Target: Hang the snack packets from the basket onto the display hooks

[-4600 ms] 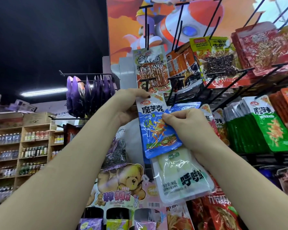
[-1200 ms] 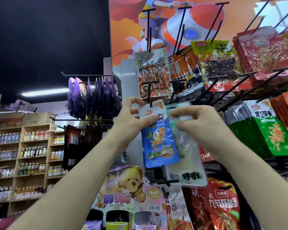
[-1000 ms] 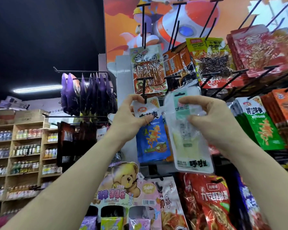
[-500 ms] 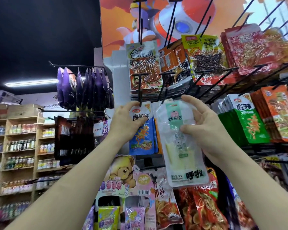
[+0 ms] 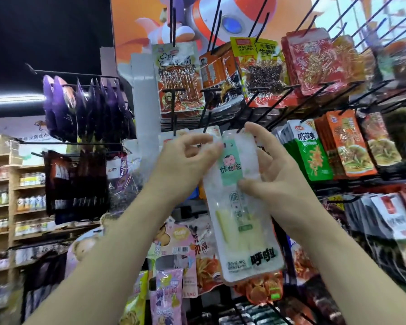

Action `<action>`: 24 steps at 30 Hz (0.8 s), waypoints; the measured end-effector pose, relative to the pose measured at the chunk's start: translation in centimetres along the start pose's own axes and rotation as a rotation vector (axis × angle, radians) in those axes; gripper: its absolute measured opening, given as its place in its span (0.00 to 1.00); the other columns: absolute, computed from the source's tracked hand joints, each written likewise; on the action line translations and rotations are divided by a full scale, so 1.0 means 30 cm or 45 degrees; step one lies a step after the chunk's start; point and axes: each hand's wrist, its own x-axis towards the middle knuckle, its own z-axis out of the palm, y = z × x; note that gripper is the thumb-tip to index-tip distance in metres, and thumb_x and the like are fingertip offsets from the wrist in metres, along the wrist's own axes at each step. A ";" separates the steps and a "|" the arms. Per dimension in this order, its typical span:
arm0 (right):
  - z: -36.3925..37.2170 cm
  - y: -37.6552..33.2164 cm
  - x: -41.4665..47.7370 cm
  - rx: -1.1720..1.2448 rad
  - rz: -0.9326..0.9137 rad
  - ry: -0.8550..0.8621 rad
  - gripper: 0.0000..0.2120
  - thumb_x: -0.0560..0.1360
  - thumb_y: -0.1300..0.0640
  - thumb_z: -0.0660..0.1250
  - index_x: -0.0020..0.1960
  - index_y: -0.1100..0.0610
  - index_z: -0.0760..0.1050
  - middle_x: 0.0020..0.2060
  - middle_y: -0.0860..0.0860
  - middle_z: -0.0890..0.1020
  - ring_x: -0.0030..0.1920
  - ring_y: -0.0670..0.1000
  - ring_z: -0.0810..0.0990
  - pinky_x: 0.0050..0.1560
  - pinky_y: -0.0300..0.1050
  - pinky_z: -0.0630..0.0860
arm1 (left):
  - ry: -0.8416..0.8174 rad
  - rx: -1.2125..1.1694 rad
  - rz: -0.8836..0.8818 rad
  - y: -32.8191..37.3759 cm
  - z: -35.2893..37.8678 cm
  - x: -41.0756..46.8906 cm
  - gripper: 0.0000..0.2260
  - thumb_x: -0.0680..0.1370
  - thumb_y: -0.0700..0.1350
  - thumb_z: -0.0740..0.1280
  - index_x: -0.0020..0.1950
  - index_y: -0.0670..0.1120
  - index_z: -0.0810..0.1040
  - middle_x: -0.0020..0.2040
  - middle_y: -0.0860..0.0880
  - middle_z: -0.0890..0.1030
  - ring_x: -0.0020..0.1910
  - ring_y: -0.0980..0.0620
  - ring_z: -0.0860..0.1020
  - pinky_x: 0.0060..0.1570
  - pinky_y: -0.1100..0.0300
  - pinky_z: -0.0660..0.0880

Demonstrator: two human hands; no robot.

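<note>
White packet (image 5: pixel 240 207): I hold it up in front of the rack with both hands. It hangs long way down. It has a green strip with a cartoon baby near the top and pale sticks inside.
Right hand (image 5: pixel 277 174): my thumb presses on the front of the white packet, by the green strip. My other fingers (image 5: pixel 259 134) are behind it and reach up past its top right corner. So I am pinching the packet.
Left hand (image 5: pixel 185 160): my fingers curl and touch the top left edge of the white packet. It is blurry, so I cannot tell if they pinch it or just touch it.
Hooks (image 5: pixel 174 106): black hooks stick out just above the packet top. I cannot tell if the packet is on 1 yet.
Green packets (image 5: pixel 307 153): they hang in a row to the right.
Purple packets (image 5: pixel 85 106): they hang far to the left.
</note>
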 end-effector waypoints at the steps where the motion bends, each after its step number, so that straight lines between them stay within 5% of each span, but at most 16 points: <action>1: -0.007 -0.004 -0.012 0.017 0.016 0.008 0.39 0.72 0.80 0.62 0.68 0.41 0.66 0.58 0.49 0.82 0.53 0.55 0.84 0.52 0.57 0.81 | -0.021 -0.004 0.027 0.012 0.021 -0.002 0.06 0.75 0.45 0.72 0.51 0.46 0.81 0.44 0.49 0.85 0.41 0.51 0.83 0.35 0.58 0.77; 6: -0.129 -0.053 -0.117 0.086 0.258 -0.147 0.27 0.70 0.66 0.70 0.66 0.50 0.71 0.54 0.54 0.84 0.53 0.58 0.84 0.51 0.55 0.81 | 0.140 -0.117 0.108 0.044 0.129 -0.008 0.07 0.70 0.40 0.76 0.37 0.49 0.80 0.37 0.48 0.84 0.39 0.47 0.82 0.42 0.48 0.81; 9: -0.228 -0.055 -0.199 -0.029 0.376 -0.142 0.20 0.68 0.62 0.71 0.60 0.56 0.76 0.52 0.52 0.85 0.53 0.55 0.84 0.53 0.53 0.81 | 0.151 -0.093 0.169 0.060 0.239 -0.020 0.08 0.72 0.42 0.75 0.35 0.50 0.79 0.34 0.53 0.82 0.35 0.56 0.79 0.39 0.56 0.78; 14: -0.448 -0.061 -0.294 -0.282 0.222 -0.002 0.14 0.71 0.58 0.70 0.56 0.51 0.77 0.49 0.44 0.86 0.48 0.46 0.85 0.44 0.41 0.81 | 0.140 0.317 0.568 0.108 0.479 -0.057 0.09 0.74 0.42 0.72 0.37 0.53 0.77 0.30 0.61 0.76 0.30 0.64 0.74 0.31 0.71 0.68; 17: -0.637 -0.065 -0.363 -0.557 0.186 0.059 0.11 0.76 0.57 0.69 0.56 0.45 0.74 0.47 0.42 0.85 0.44 0.43 0.84 0.42 0.43 0.81 | 0.128 0.589 0.672 0.130 0.668 -0.062 0.04 0.75 0.44 0.70 0.42 0.47 0.77 0.27 0.56 0.70 0.30 0.54 0.69 0.29 0.61 0.65; 21: -0.920 -0.056 -0.450 -1.047 0.138 0.189 0.14 0.74 0.39 0.62 0.56 0.44 0.73 0.32 0.48 0.81 0.23 0.47 0.72 0.26 0.48 0.69 | 0.003 0.578 0.550 0.139 0.931 -0.062 0.03 0.78 0.48 0.65 0.46 0.50 0.73 0.26 0.52 0.67 0.26 0.52 0.65 0.27 0.55 0.60; 24: -1.101 -0.033 -0.516 -1.148 0.214 0.228 0.22 0.75 0.35 0.57 0.53 0.52 0.73 0.30 0.48 0.78 0.25 0.48 0.71 0.26 0.46 0.69 | -0.179 0.359 0.395 0.128 1.117 -0.061 0.04 0.78 0.51 0.63 0.44 0.56 0.72 0.30 0.55 0.72 0.28 0.55 0.67 0.30 0.60 0.61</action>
